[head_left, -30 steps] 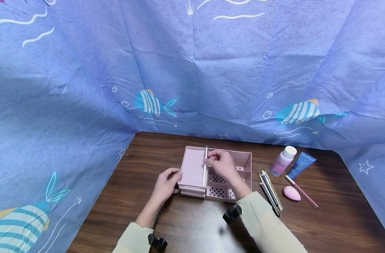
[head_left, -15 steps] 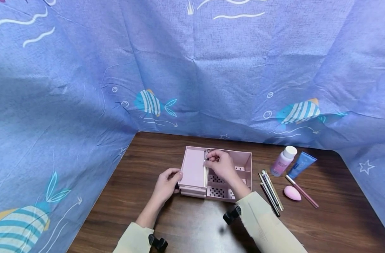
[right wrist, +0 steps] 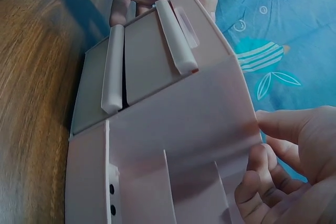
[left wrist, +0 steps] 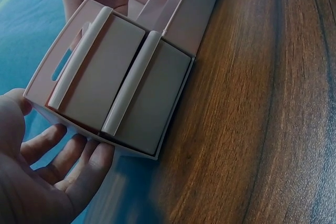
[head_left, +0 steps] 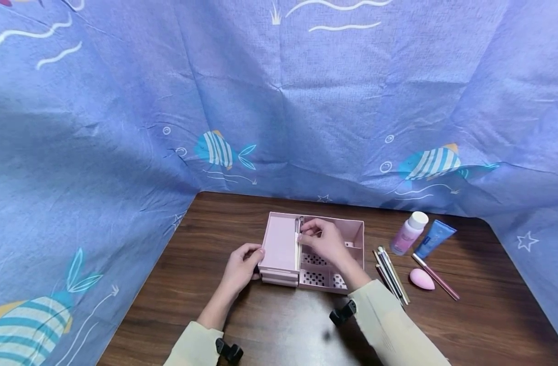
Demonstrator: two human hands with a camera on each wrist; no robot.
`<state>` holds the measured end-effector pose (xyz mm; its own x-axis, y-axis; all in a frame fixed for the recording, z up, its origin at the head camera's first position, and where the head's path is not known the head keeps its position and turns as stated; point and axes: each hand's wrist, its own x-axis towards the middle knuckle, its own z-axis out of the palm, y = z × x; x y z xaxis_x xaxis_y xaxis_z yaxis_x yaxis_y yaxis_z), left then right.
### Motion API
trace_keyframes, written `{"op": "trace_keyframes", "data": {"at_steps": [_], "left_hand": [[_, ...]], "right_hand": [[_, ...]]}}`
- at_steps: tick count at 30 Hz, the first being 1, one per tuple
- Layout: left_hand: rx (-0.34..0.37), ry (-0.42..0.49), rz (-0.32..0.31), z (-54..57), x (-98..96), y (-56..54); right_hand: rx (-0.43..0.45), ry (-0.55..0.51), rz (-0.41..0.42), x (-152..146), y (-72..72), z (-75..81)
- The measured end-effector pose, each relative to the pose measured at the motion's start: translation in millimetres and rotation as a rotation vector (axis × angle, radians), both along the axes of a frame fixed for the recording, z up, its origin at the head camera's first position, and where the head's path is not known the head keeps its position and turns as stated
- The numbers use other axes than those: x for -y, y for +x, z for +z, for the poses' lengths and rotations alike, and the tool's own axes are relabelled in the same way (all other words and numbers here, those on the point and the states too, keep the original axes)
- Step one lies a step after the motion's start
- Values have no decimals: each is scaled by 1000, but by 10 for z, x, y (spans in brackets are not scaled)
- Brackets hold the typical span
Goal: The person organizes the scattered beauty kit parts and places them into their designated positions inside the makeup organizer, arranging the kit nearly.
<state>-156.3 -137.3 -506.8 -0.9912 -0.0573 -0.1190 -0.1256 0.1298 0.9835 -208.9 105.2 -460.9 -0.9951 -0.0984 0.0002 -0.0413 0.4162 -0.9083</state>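
pale pink plastic organizer box on a dark wood-grain table, with two drawers on its left half and open compartments on its right. slim pale-handled brushes lie along the right edge of its flat top. a second ago a tip stuck up past the back rim; now the tips lie inside, so i judge these nearly stowed. my right hand bends its thumb and fingers beside them; i cannot tell whether they pinch anything. my left hand grips the box's left side between thumb and fingers. near the box's right wall lie loose slender makeup brushes, which suggests the sorting is only partly done.
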Motion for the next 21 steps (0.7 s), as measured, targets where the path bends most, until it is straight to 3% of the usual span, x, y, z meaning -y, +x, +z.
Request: {"op": "trace_keyframes", "data": {"at_steps": [8, 15, 17, 21], "left_hand": [[11, 23, 2, 23, 9, 18], [21, 18, 12, 17, 1, 22], [21, 5, 16, 84, -16, 36], [21, -1, 19, 87, -16, 25]], "right_hand": [[-41, 60, 4, -204, 56, 27], [-74, 52, -19, -440, 111, -9], [-79, 55, -34, -510, 124, -21], [-88, 70, -68, -633, 164, -35]]}}
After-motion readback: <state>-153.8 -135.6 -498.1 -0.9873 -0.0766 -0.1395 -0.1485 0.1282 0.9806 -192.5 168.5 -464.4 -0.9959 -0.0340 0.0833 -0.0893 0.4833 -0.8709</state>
